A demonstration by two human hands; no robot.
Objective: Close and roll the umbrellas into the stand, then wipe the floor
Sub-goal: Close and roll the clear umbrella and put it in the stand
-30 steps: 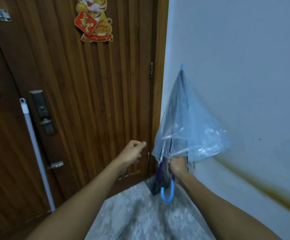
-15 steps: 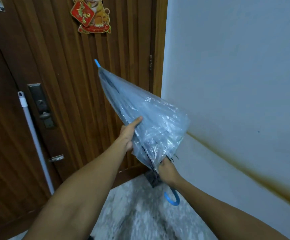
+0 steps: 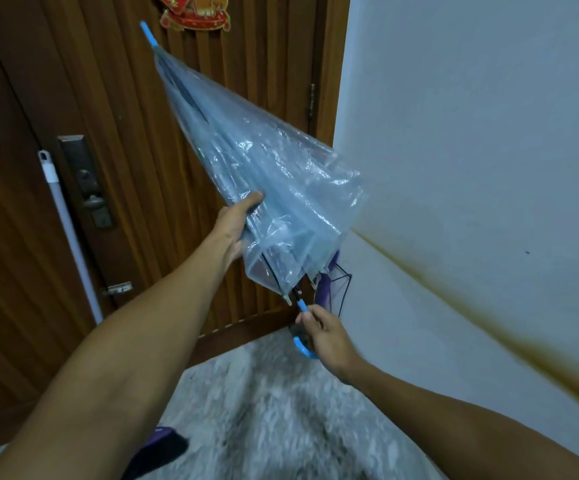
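Wooden door point(image 3: 115, 98), white wall point(image 3: 471, 133), mottled grey floor point(image 3: 281, 410); hands hold umbrella point(image 3: 264, 174).

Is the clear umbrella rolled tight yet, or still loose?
Still loose. The clear umbrella is collapsed but its plastic billows; left hand holds the canopy, right hand the blue handle.

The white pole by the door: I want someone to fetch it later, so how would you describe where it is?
Start at the brown wooden door on the left. Find its dark metal lock plate; the white pole leans just left of it, slanting down toward the floor. It is the only thin pale thing against the dark wood, unlike the clear umbrella held in both hands.
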